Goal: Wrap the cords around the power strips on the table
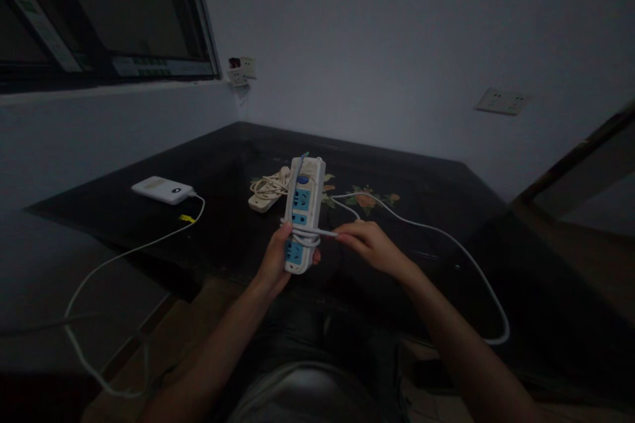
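A white power strip (313, 201) with blue sockets and a dark blue switch is held tilted above the table by my left hand (274, 256). The fingers of that hand wrap round its lower end. Several turns of white power cord (411, 219) circle the strip near its lower sockets. My right hand (371, 242) pinches the cord just right of the strip, pulling a short straight length between them. From there the cord loops over the table to the right.
Behind the strip, a second pale power strip (261, 203) lies with its cord bundled on top. A white power bank (163, 190) with a cable sits on the left of the black table (218, 152). Wall sockets (502, 102) are at the back.
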Demonstrator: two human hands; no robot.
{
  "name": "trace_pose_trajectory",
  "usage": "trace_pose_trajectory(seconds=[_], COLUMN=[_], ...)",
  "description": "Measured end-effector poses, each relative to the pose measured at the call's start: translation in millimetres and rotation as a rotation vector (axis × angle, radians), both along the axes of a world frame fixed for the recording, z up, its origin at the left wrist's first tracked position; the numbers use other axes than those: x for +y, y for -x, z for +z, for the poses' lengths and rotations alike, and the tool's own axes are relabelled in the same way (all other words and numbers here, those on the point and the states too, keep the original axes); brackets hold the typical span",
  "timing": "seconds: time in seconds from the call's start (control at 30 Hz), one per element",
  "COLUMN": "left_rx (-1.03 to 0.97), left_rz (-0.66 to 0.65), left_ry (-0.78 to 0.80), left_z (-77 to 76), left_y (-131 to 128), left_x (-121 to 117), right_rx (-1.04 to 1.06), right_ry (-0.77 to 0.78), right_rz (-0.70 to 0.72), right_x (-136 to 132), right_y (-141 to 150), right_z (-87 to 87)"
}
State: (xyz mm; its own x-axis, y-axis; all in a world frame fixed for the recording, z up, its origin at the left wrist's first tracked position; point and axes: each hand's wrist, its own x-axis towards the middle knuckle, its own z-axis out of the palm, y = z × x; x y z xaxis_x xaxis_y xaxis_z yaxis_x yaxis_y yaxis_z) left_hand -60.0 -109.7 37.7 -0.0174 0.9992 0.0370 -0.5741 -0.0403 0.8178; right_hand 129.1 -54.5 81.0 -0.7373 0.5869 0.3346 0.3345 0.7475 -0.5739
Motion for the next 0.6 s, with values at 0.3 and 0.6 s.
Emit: trace_pose_trajectory(seconds=[0.3,0.6], left_rx=[-0.073,-0.153], left_rz=[0.046,0.077], left_ry=[-0.034,0.0], left_z=[11.8,26.1], left_y=[8.2,21.7], left_x=[-0.1,-0.7], right_rx=[-0.303,-0.105], right_ry=[-0.087,0.033], right_rz=[0.087,0.057], right_x=[11.6,19.0], right_y=[-20.8,-62.1], right_z=[11.5,28.2])
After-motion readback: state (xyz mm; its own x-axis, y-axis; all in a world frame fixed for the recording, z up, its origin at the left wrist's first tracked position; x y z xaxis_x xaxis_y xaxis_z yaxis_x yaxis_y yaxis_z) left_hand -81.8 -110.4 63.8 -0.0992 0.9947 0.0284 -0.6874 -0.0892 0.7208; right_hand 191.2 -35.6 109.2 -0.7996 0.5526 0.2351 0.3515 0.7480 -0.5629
